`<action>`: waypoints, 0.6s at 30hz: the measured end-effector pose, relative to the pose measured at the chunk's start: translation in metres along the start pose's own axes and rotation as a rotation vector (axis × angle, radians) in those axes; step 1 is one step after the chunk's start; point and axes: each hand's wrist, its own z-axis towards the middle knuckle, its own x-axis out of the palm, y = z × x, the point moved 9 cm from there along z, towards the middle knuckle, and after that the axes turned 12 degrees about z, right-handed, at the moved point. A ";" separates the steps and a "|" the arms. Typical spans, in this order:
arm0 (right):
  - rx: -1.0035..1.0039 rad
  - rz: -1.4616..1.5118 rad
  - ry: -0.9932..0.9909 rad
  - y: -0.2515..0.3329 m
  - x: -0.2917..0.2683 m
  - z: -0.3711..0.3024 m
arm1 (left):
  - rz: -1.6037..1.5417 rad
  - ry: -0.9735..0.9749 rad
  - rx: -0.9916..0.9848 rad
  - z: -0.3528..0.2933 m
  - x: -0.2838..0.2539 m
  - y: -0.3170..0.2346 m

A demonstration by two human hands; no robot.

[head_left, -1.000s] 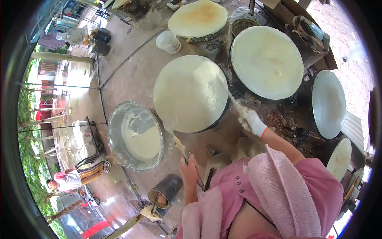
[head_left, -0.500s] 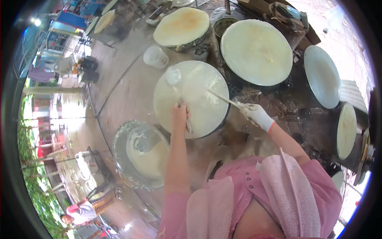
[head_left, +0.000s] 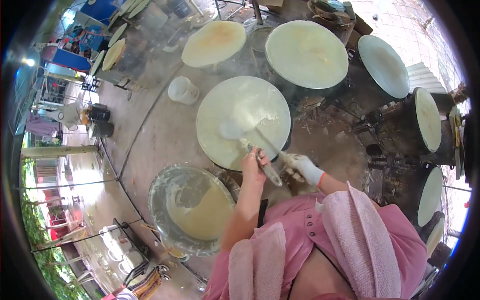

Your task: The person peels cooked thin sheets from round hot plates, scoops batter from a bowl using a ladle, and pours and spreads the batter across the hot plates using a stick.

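A round pan in front of me is coated with pale batter, and steam drifts over it. My left hand is closed round the handle of a ladle, whose batter-covered bowl rests on or just above the coating. Gripped in my right hand, which wears a white glove with an orange cuff, is a thin stick. Its far end reaches the batter near the ladle; haze blurs what the tip looks like. At the lower left stands a big tub of batter, its inner wall smeared white.
Two more round pans with pale sheets, one browned and one plain, stand beyond. Several others curve along the right, including a bluish-white one. A white plastic bucket sits on the floor left of my pan.
The ladle bowl has moved from the pan's far left toward its middle, and my left hand has come right and nearer. My right hand and stick have shifted left and nearer. The view has shifted.
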 end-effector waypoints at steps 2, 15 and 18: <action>0.051 0.025 -0.004 -0.001 0.015 -0.002 | -0.105 0.045 0.012 -0.005 0.007 -0.006; -0.406 -0.886 -0.149 0.094 -0.021 -0.003 | 0.429 0.291 0.283 -0.098 0.082 -0.150; -0.536 -1.031 -0.183 0.095 -0.066 -0.033 | 0.792 0.286 0.441 -0.098 0.138 -0.145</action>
